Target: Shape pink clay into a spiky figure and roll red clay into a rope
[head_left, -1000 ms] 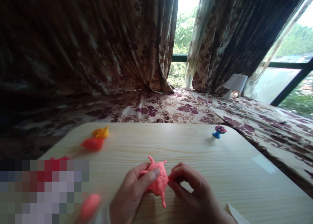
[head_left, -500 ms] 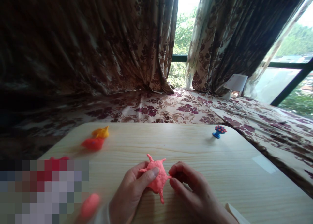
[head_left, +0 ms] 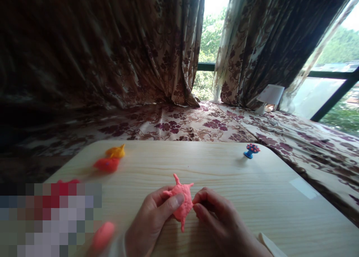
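Fingers and thumb of your left hand [head_left: 151, 217] are clamped on a salmon-pink, flattened piece of soft, clay-like material [head_left: 184, 211] with slim prongs around its edge, while the thumb and forefinger of your right hand [head_left: 224, 219] are pinched together on its right side, where a short prong seems to be. You have it at the near middle of the pale wood-grain table [head_left: 157, 161], between your hands. As far as shaping goes, its broad body is formed, and four prongs stand out plainly: far, far right, left and near. Your fingertips mostly cover the right-hand one, so you can't judge from here whether it is finished. The top surface looks lumpy rather than smooth. Over at the far right, a blue stemmed piece topped with pinkish-red balls [head_left: 251, 150] looks complete, standing apart. Far left, a yellow piece with a pointed tip [head_left: 116, 151] lies beside a blurred, rounded red piece [head_left: 106, 165]; near left, a smooth pink lump [head_left: 103, 235] shows no prongs.
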A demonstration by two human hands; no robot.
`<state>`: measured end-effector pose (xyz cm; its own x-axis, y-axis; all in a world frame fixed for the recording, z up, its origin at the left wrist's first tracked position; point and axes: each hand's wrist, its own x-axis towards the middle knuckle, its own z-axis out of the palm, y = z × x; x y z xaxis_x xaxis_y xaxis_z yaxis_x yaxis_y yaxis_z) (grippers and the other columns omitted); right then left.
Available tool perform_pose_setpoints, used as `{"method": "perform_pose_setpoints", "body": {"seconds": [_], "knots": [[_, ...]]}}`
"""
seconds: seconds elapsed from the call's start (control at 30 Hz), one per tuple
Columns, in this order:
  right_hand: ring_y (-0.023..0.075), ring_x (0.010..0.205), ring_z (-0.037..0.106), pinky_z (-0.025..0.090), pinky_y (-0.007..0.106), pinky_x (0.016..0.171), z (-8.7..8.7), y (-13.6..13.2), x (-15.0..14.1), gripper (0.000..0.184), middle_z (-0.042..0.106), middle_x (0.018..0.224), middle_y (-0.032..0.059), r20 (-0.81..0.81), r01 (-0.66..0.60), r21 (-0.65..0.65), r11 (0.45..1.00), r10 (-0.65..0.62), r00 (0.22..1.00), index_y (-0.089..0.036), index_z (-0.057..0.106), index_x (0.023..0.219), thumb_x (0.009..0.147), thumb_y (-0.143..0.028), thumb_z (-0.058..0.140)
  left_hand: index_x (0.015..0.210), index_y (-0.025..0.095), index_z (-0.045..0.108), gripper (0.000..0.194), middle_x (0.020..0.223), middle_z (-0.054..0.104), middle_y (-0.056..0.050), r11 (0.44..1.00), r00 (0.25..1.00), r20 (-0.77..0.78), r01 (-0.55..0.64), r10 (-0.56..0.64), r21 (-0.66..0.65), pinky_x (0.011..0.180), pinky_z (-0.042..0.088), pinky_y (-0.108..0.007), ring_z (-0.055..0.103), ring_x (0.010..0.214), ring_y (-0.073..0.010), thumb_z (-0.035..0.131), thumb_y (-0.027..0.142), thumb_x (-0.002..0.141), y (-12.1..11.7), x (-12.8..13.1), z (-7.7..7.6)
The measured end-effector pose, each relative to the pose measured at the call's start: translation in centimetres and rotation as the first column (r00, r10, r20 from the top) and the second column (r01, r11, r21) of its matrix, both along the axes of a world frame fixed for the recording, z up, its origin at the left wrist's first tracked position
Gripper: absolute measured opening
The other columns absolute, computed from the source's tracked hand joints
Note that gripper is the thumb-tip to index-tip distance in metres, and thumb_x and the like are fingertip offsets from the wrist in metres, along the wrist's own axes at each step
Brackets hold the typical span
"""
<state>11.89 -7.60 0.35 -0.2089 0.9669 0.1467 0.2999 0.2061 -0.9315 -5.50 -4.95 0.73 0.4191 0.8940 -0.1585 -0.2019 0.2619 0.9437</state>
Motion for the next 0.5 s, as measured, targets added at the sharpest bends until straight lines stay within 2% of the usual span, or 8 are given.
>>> {"method": "perform_pose_setpoints", "body": {"seconds": [0.1,0.17,0.23,0.33,0.43,0.5], "knots": [[0.0147,0.068,0.053,0.042,0.024,0.062,0.25,-0.04,0.11,0.015,0.059,0.073,0.0010,-0.078,0.007,-0.076,0.997,-0.013,0.997,-0.018,0.060,0.083,0.086,-0.031,0.053,0.085,0.017,0.070,0.020,0.087,0.071,-0.005,1.000,1.000,-0.001,0.010,-0.010,0.014,0.086,0.040,-0.034,0.059,0.085,-0.0204,0.063,0.034,0.077,-0.10,0.02,0.04],[0.0167,0.077,0.056,0.045,0.026,0.069,0.51,-0.06,0.15,0.017,0.062,0.082,0.0022,-0.160,0.010,-0.152,0.988,-0.034,0.986,-0.019,0.061,0.095,0.086,-0.032,0.054,0.088,0.017,0.071,0.022,0.087,0.071,-0.006,0.999,1.000,-0.005,0.016,-0.016,0.034,0.087,0.040,-0.034,0.059,0.087,-0.0218,0.063,0.034,0.077,-0.20,0.09,0.22],[0.0183,0.085,0.058,0.045,0.026,0.075,0.71,-0.04,0.12,0.020,0.064,0.087,0.0026,-0.242,-0.030,-0.216,0.976,-0.024,0.970,-0.020,0.062,0.099,0.085,-0.033,0.056,0.091,0.017,0.071,0.024,0.087,0.071,-0.006,0.998,0.999,-0.028,0.026,-0.024,0.050,0.085,0.041,-0.033,0.059,0.088,-0.0225,0.064,0.034,0.076,-0.31,0.19,0.46],[0.0167,0.080,0.058,0.044,0.024,0.071,0.73,0.12,-0.03,0.020,0.064,0.080,0.0013,-0.349,-0.104,-0.267,0.958,0.005,0.937,-0.018,0.065,0.087,0.081,-0.036,0.062,0.094,0.018,0.071,0.026,0.084,0.071,-0.005,0.997,0.997,-0.047,0.055,-0.053,0.052,0.081,0.042,-0.031,0.059,0.083,-0.0209,0.067,0.033,0.073,-0.41,0.29,0.69],[0.0117,0.065,0.052,0.041,0.021,0.061,0.58,0.37,-0.14,0.025,0.060,0.068,-0.0016,-0.426,-0.096,-0.317,0.944,-0.051,0.903,-0.016,0.063,0.076,0.075,-0.040,0.067,0.094,0.018,0.070,0.025,0.078,0.068,-0.004,0.997,0.998,-0.007,0.061,-0.061,0.046,0.076,0.043,-0.029,0.056,0.077,-0.0178,0.066,0.033,0.075,-0.35,0.35,0.68],[0.0097,0.060,0.048,0.039,0.020,0.059,0.56,0.51,-0.14,0.028,0.057,0.065,-0.0027,-0.458,-0.081,-0.351,0.933,-0.095,0.884,-0.015,0.062,0.073,0.072,-0.042,0.069,0.086,0.017,0.071,0.024,0.073,0.065,-0.003,0.999,0.999,0.047,0.027,-0.028,0.033,0.069,0.043,-0.027,0.053,0.070,-0.0150,0.059,0.037,0.080,-0.26,0.39,0.56]]}}
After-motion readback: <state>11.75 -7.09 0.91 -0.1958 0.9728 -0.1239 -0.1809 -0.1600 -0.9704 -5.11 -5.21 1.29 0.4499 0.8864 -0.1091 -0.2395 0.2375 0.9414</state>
